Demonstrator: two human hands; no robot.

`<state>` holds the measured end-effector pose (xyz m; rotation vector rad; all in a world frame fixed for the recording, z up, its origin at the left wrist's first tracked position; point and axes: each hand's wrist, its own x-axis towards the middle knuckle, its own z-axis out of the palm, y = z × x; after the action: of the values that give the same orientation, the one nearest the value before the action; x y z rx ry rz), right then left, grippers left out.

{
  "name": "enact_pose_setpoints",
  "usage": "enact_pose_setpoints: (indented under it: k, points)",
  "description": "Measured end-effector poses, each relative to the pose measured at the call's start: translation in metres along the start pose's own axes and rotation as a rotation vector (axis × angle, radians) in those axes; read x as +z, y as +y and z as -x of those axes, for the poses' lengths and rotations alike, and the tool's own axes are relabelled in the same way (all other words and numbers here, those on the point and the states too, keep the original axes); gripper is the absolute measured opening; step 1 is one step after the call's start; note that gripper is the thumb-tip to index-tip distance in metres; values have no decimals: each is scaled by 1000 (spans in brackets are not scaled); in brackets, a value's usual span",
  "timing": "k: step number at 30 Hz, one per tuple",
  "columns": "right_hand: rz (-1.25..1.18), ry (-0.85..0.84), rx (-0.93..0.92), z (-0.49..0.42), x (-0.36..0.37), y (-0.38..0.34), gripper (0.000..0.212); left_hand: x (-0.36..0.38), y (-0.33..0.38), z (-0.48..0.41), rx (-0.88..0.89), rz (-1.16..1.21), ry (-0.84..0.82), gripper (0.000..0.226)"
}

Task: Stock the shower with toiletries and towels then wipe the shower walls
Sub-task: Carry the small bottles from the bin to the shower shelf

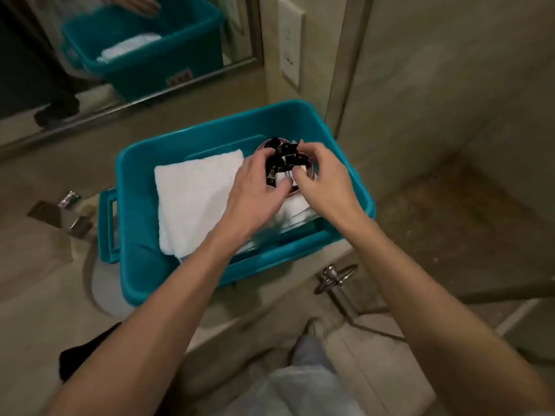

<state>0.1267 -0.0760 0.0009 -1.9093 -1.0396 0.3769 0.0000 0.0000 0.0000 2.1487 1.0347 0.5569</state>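
A teal plastic bin (144, 211) sits on the vanity counter over the sink. Inside lies a folded white towel (192, 199) on the left and more white cloth at the right. At the bin's far right stands a small round container (312, 172) packed with several small black-capped toiletry bottles (285, 154). My left hand (255, 190) grips the container's left side, fingers curled among the bottles. My right hand (321, 178) curls round its right side, thumb and fingers pinching at the bottles. Both hands hide most of the container.
A mirror (90, 55) runs along the back wall, reflecting the bin. A chrome faucet (69, 217) stands left of the bin. A wall outlet plate (289, 40) is behind the bin, a towel ring (336, 277) hangs on the counter front, and marble wall stands to the right.
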Motion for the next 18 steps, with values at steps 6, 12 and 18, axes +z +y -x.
enact_pose_setpoints:
  k: [6,12,18]
  points:
    - [260,-249,12,-54,26,17,39,28,-40,-50,-176,-190,6,54]
    - [457,-342,-148,-84,48,36,39,48,-74,-53,-81,-327,96,40]
    - [496,-302,-194,-91,60,43,34,48,-73,-52,-111,-266,168,28]
